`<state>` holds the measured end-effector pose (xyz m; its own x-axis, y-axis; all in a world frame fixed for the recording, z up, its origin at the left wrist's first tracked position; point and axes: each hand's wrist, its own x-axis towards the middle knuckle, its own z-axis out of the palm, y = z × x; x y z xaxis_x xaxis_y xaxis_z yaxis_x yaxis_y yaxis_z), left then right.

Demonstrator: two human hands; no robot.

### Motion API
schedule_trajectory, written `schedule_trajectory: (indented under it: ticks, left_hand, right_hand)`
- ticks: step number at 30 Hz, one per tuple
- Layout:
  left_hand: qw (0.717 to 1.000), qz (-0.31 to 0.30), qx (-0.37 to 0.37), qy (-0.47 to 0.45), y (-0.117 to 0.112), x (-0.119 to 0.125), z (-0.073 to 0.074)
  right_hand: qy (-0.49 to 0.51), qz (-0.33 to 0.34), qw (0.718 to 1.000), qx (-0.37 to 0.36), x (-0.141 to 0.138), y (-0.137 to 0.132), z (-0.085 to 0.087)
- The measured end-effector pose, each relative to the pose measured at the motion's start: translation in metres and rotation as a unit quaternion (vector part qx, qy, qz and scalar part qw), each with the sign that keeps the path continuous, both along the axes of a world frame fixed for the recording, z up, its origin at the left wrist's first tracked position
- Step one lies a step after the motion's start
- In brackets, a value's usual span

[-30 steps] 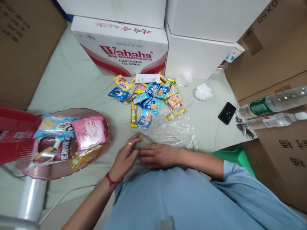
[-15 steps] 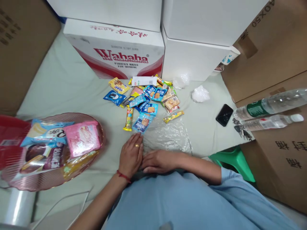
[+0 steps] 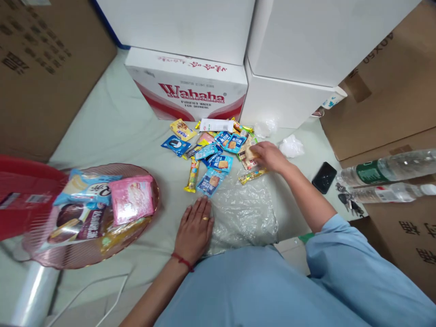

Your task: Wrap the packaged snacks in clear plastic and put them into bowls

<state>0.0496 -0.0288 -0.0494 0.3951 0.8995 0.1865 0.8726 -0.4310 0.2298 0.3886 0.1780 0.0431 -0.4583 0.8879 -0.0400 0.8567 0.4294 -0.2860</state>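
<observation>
The right hand (image 3: 270, 156) was placed over a biscuit pack (image 3: 250, 163) at the right side of the snack pile (image 3: 220, 162), its fingers (image 3: 258, 149) bent against the pack, though whether it was gripped could not be told. The left hand (image 3: 194, 230) was laid on the tabletop (image 3: 136, 141), fingers extended, beside the plastic bag (image 3: 242, 218). The pile was spread before the Wahaha box (image 3: 194, 91)

Pale-green cloth-covered table (image 3: 136, 136): Wahaha water carton (image 3: 194, 93) at back, wrapped-snack pile (image 3: 220, 162) in front, clear plastic bag (image 3: 245, 213) nearer; black smartphone (image 3: 324, 177), keys (image 3: 352, 205) right.
</observation>
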Motion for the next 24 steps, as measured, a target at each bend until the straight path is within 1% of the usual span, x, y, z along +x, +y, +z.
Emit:
schedule_trajectory:
  ticks: [2,4,5,7,8,10,12,13,14,15,16,17,18,19,20,21,22,24]
  left_hand:
    - [1.000,0.000,0.003,0.002,0.000,0.000,0.000]
    - [1.000,-0.001,0.004,0.001,0.000,0.000,0.001]
    - [1.000,-0.001,0.004,0.000,0.000,0.001,0.001]
    - [1.000,-0.001,0.000,-0.004,0.000,0.001,0.002]
    - [1.000,-0.001,-0.004,-0.007,0.001,0.001,0.002]
    - [1.000,-0.001,-0.012,-0.011,0.001,0.002,0.003]
    - [1.000,0.001,-0.021,-0.014,0.002,0.002,0.004]
    - [1.000,0.002,-0.027,-0.015,0.002,0.003,0.005]
    - [0.999,0.004,-0.033,-0.016,0.002,0.003,0.005]
    - [0.999,0.005,-0.040,-0.016,0.002,0.004,0.006]
    - [0.999,0.006,-0.046,-0.016,0.002,0.004,0.007]
    - [0.999,0.007,-0.050,-0.015,0.002,0.004,0.007]
    - [0.999,0.008,-0.052,-0.013,0.001,0.004,0.008]
    - [0.999,0.008,-0.053,-0.011,0.001,0.004,0.008]
    - [0.999,0.009,-0.052,-0.008,0.001,0.005,0.008]
    - [0.999,0.009,-0.052,-0.005,0.001,0.005,0.009]
    - [0.999,0.011,-0.051,-0.003,0.001,0.005,0.008]
    - [0.999,0.012,-0.049,-0.003,0.001,0.005,0.008]
  right_hand:
    - [0.087,-0.051,0.995,0.026,0.012,-0.010,0.011]
    - [0.216,-0.096,0.971,0.030,0.019,-0.028,0.019]
    - [0.277,-0.113,0.954,0.007,0.019,-0.040,0.021]
    - [0.356,-0.128,0.921,-0.090,0.009,-0.067,0.020]
    - [0.370,-0.123,0.908,-0.151,0.000,-0.081,0.018]
    - [0.358,-0.096,0.888,-0.274,-0.025,-0.104,0.011]
    - [0.322,-0.056,0.862,-0.387,-0.051,-0.120,0.005]
    - [0.300,-0.036,0.849,-0.432,-0.063,-0.125,0.003]
    - [0.271,-0.019,0.844,-0.462,-0.073,-0.128,0.003]
    - [0.232,-0.006,0.853,-0.467,-0.081,-0.130,0.003]
    - [0.183,-0.001,0.878,-0.443,-0.087,-0.130,0.004]
    - [0.125,-0.006,0.911,-0.393,-0.091,-0.130,0.006]
    - [0.066,-0.021,0.942,-0.328,-0.093,-0.129,0.009]
    - [0.012,-0.040,0.964,-0.263,-0.093,-0.129,0.012]
    - [-0.026,-0.060,0.976,-0.208,-0.093,-0.129,0.015]
    - [-0.046,-0.074,0.981,-0.173,-0.091,-0.131,0.017]
    - [-0.051,-0.079,0.983,-0.156,-0.090,-0.133,0.018]
    - [-0.041,-0.061,0.986,-0.148,-0.090,-0.141,0.016]
